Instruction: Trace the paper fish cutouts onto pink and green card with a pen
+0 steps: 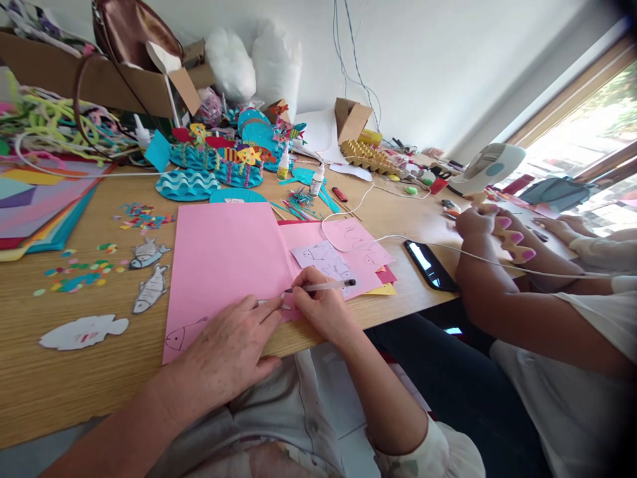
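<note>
My right hand [321, 307] pinches a clear-barrelled pen [328, 285] with a dark end, its tip down near the right edge of a pink sheet [223, 249]. Flat on the same sheet lies my left hand [233, 345], its fingers stretched toward the pen tip over a small white paper piece [271, 303], mostly hidden. A fish outline [182, 336] is drawn at the sheet's lower left corner. Beside my right hand, a paper with fish drawings [318, 257] rests on more pink paper [358, 232]. Paper fish cutouts [150, 289] lie to the left, one plain white [83, 332].
Paper confetti [82, 275] and blue wavy paper models [186, 184] are on the table. Glue bottles [316, 179] stand behind. A phone [428, 265] and white cable [448, 249] lie right, near another person's hands [478, 222] holding a wavy strip [512, 240].
</note>
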{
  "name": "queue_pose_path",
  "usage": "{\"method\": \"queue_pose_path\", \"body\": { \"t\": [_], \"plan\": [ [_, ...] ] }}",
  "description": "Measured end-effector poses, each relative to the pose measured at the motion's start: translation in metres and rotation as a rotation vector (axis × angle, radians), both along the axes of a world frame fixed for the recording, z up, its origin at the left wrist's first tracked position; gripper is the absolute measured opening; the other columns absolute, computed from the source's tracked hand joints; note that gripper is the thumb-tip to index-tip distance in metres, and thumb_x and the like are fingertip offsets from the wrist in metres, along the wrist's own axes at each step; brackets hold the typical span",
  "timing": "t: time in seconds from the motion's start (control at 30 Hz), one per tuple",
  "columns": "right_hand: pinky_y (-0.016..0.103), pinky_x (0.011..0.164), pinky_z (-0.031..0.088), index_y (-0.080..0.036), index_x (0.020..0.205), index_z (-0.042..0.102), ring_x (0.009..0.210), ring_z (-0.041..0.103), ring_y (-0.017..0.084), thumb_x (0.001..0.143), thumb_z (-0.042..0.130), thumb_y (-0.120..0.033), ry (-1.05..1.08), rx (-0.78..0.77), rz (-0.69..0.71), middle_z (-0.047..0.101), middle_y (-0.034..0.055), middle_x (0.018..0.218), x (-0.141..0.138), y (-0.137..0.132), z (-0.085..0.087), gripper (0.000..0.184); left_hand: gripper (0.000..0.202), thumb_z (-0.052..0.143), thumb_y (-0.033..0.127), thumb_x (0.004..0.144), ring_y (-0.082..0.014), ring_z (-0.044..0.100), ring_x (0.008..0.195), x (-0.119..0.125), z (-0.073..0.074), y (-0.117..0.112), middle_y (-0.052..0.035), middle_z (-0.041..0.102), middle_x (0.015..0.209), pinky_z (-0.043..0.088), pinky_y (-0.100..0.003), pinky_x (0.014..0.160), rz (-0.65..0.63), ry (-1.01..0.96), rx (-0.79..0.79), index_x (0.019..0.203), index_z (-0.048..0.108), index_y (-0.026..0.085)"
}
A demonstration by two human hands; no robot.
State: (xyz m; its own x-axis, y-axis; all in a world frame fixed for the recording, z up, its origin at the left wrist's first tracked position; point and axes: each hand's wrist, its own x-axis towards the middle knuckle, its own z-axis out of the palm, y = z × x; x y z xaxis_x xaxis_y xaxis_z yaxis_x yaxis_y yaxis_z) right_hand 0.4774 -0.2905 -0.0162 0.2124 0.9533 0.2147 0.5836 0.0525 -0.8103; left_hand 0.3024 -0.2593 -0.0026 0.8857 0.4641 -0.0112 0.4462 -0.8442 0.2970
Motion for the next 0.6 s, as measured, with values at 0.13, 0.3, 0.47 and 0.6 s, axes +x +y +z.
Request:
{"method": "queue_pose_path", "body": {
  "t": [0.13, 0.3, 0.47, 0.6],
  "plan": [
    [0.026, 0.055, 0.034, -0.021, 0.066, 0.046, 0.058, 0.046, 0.013, 0.071, 0.046, -0.015, 0.004, -0.002, 0.004, 0.05, -0.0032, 0.061, 0.0001, 0.0002, 0.0007, 0.008, 0.04, 0.064, 0.026, 0.074, -0.0265, 0.05, 0.102, -0.0002, 0.0, 0.0003, -0.0057, 0.055, 0.127, 0.044, -0.044, 0.09, -0.003, -0.003, -0.002, 0.112, 0.056, 0.018],
    [0.025, 0.052, 0.033, -0.021, 0.067, 0.046, 0.054, 0.044, 0.012, 0.072, 0.046, -0.016, 0.039, 0.002, -0.02, 0.049, -0.0042, 0.058, 0.0005, -0.0009, -0.001, 0.007, 0.041, 0.062, 0.025, 0.075, -0.0265, 0.05, 0.103, -0.0001, -0.0005, 0.0008, -0.0052, 0.054, 0.128, 0.044, -0.044, 0.09, 0.0, -0.01, -0.002, 0.114, 0.056, 0.019],
    [0.025, 0.053, 0.034, -0.021, 0.068, 0.048, 0.057, 0.046, 0.012, 0.073, 0.047, -0.015, 0.025, 0.011, -0.006, 0.05, -0.0037, 0.061, 0.0009, -0.0008, -0.0051, 0.007, 0.042, 0.062, 0.026, 0.075, -0.0263, 0.05, 0.103, -0.0004, -0.0019, 0.0005, -0.0064, 0.054, 0.128, 0.044, -0.043, 0.091, -0.005, -0.021, 0.003, 0.116, 0.054, 0.018],
    [0.025, 0.053, 0.034, -0.021, 0.068, 0.047, 0.057, 0.046, 0.012, 0.073, 0.047, -0.015, 0.027, 0.004, 0.001, 0.05, -0.0038, 0.061, 0.0007, -0.0002, -0.0042, 0.008, 0.041, 0.061, 0.025, 0.076, -0.0263, 0.05, 0.104, -0.0013, -0.0008, -0.0003, -0.0063, 0.054, 0.127, 0.044, -0.044, 0.091, -0.005, -0.022, 0.003, 0.115, 0.055, 0.018]
  ]
}}
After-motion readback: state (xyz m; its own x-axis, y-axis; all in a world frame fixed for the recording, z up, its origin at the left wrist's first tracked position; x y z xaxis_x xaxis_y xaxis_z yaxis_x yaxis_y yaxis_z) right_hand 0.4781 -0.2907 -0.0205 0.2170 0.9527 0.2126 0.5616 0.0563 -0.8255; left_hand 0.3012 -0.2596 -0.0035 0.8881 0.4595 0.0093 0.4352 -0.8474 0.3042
